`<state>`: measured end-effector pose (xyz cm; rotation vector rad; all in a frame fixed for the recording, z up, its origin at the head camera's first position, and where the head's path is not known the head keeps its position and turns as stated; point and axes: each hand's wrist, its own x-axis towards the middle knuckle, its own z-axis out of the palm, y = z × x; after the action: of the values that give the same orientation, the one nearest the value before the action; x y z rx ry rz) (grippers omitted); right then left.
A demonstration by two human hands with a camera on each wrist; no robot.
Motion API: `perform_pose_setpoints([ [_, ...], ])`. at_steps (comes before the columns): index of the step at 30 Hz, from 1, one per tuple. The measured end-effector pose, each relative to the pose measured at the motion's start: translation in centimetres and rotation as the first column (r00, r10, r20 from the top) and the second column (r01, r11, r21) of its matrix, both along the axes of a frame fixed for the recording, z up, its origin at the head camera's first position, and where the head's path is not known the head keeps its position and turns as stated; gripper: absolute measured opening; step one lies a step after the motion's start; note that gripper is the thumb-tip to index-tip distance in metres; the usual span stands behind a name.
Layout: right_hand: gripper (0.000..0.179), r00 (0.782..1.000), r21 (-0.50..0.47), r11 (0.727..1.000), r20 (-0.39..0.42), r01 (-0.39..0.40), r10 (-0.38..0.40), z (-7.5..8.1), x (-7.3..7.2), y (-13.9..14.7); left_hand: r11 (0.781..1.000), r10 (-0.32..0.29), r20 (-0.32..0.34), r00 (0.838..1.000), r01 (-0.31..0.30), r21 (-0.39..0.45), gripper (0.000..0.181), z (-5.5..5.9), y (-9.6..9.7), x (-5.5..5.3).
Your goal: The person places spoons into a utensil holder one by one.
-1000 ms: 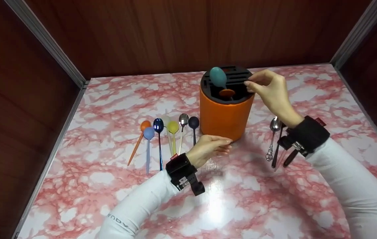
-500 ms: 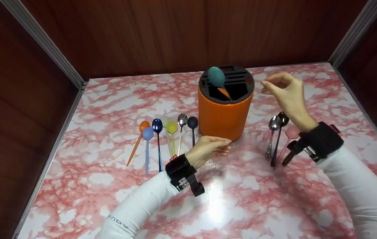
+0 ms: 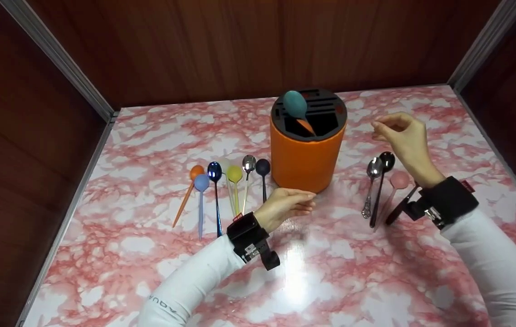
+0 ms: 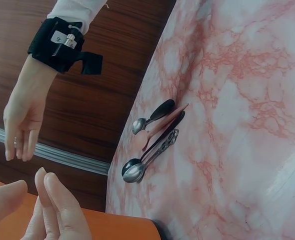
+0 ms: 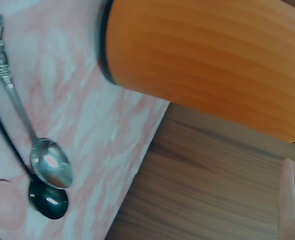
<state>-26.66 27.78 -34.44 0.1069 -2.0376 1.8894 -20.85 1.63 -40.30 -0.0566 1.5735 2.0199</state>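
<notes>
An orange cylindrical utensil holder (image 3: 307, 163) with a black slotted top stands toward the back of the table. Out of its wide front opening leans a teal spoon (image 3: 295, 104), bowl upward. My left hand (image 3: 287, 208) is by the holder's lower front, fingers extended and holding nothing. To the right of the holder, my right hand (image 3: 405, 136) is raised in the air, thumb and fingers loosely bent with nothing between them. Below it lie a silver spoon (image 3: 374, 168) with an ornate handle, a black spoon (image 3: 387, 160), a pink spoon (image 3: 399, 180) and a dark-handled spoon (image 4: 162, 109).
Left of the holder lies a row of several spoons, among them an orange spoon (image 3: 197, 172), a light blue spoon (image 3: 201, 182), a shiny blue spoon (image 3: 214, 171) and a yellow spoon (image 3: 235, 173). Dark wood panels (image 3: 258, 50) wall the marbled table (image 3: 149, 281).
My right hand has drawn away from the holder's top, moving right and then lower, uncovering more of the spoons on that side. My left hand stays almost in place.
</notes>
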Motion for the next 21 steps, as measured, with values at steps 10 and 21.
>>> perform_pose_setpoints([
  [10, 0.016, 0.990, 0.096, 0.994, 0.136, -0.049, 0.036, -3.3, 0.0, 2.1, 1.000, 0.023, 0.040, 0.999, -0.023, 0.002, 0.028, -1.0, 0.0, 0.1],
  [21, 0.011, 0.963, 0.268, 0.962, 0.269, -0.054, -0.021, -6.9, 0.0, 4.6, 0.999, 0.037, 0.070, 0.997, -0.037, 0.001, 0.026, -2.6, -0.2, 0.2],
])
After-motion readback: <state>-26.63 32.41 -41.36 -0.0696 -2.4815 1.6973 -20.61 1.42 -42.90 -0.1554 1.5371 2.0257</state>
